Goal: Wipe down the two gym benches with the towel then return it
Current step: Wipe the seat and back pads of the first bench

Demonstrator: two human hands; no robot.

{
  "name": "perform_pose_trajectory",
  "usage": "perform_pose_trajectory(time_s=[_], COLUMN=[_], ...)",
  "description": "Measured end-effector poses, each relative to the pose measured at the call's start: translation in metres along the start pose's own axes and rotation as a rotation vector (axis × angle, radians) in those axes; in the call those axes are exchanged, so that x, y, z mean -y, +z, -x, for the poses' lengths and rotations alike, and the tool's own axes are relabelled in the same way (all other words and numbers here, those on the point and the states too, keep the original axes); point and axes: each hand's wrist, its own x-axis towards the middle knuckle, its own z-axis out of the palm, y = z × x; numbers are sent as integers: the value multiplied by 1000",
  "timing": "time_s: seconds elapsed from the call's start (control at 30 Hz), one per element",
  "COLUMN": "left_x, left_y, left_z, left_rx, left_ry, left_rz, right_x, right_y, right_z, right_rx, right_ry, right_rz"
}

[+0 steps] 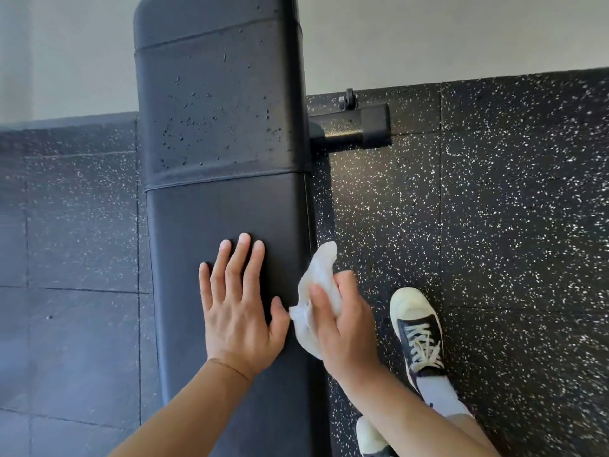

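A long black padded gym bench (224, 133) runs from the bottom of the head view up to the top. Its far section carries many small dark specks or droplets. My left hand (239, 303) lies flat on the near pad, fingers straight and spread. My right hand (342, 324) grips a crumpled white towel (318, 278) at the bench's right edge, with the towel against the side of the pad. Only one bench is in view.
Black rubber floor (494, 209) with white flecks lies to the right, darker tiles (72, 242) to the left. The bench's black metal foot bar (359, 127) sticks out right, near the wall. My shoes (417, 331) stand right of the bench.
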Motion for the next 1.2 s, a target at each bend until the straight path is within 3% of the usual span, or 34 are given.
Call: perform_pose_trajectory(time_s=[0.33, 0.67, 1.0, 1.2], left_x=[-2, -5, -2, 0], left_y=[-3, -6, -4, -4], left_z=[0, 1, 2, 1], left_rx=[-37, -56, -58, -46], left_ry=[0, 13, 0, 3], left_rz=[19, 29, 29, 12], right_x=[30, -36, 17, 14], right_y=[21, 1, 24, 23], right_z=[-102, 98, -75, -65], right_rx=[-142, -13, -171, -162], right_ry=[-35, 55, -61, -80], right_rz=[-65, -10, -16, 0])
